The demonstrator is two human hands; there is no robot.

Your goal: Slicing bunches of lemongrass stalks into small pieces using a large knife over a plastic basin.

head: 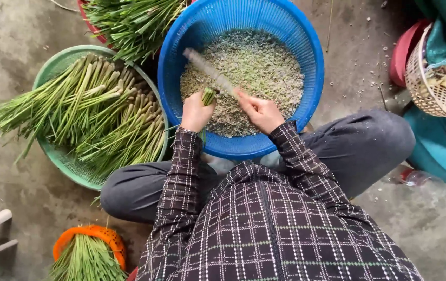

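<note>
Two hands over the blue basket [306, 57]: left hand [196, 112] fisted around a green stalk bundle [209, 96], right hand [260, 112] clenched on a blurred knife [210, 72] beside it; best sliced thinly, blade clear of the gripping fingers.

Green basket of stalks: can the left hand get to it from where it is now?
Probably yes. The left hand grips a stalk bundle over the blue basket, and the green basket sits right beside it on that side, open-topped, nothing between. It would have to free its grip first.
</note>
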